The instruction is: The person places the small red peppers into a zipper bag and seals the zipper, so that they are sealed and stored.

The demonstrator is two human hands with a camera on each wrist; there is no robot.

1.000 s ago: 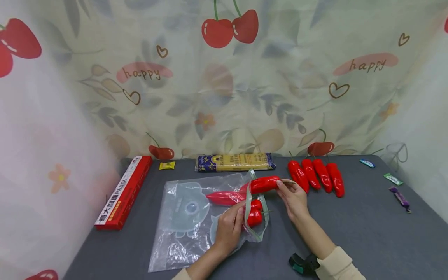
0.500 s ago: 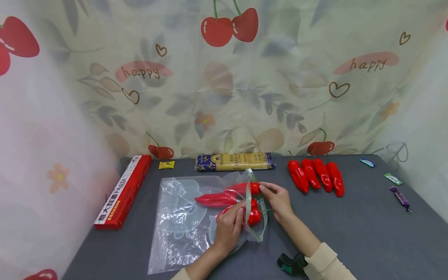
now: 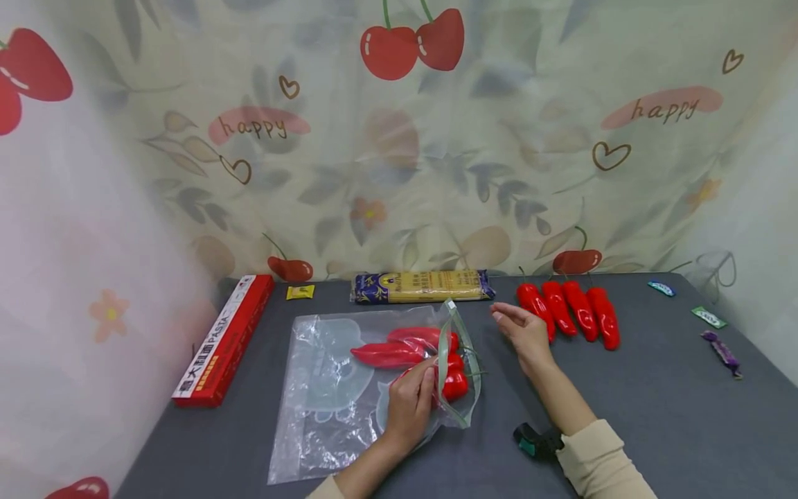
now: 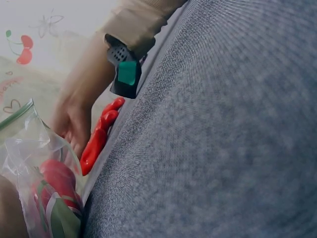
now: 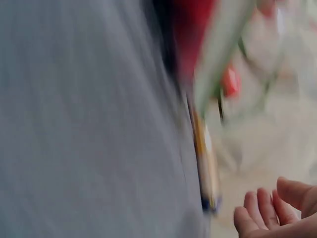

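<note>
A clear zip bag [image 3: 283, 443] with pale printed figures lies flat, its green-edged mouth facing right. Inside are several red peppers [image 3: 383, 355], stem ends towards the opening. My left hand [image 3: 408, 405] grips the bag near its mouth, thumb on top; its other fingers are partly hidden. To the right of the opening, my right hand [image 3: 526, 339] is raised with nothing in it, fingers loosely bent, as the right wrist view of the hand [image 5: 282, 213] also shows. Just beyond it, several more red peppers [image 3: 580, 312] lie side by side.
A red pasta box [image 3: 221, 343] lies at the left, with a yellow wrapped sweet [image 3: 300, 292] near it. Spaghetti in a packet [image 3: 430, 287] lies along the back. At the right are a blue packet [image 3: 661, 288], a green packet [image 3: 709, 317] and a purple sweet [image 3: 722, 353].
My right hand pushed a red pepper into the bag, let go and moved right, towards the row of peppers. The left hand kept its grip on the bag.
</note>
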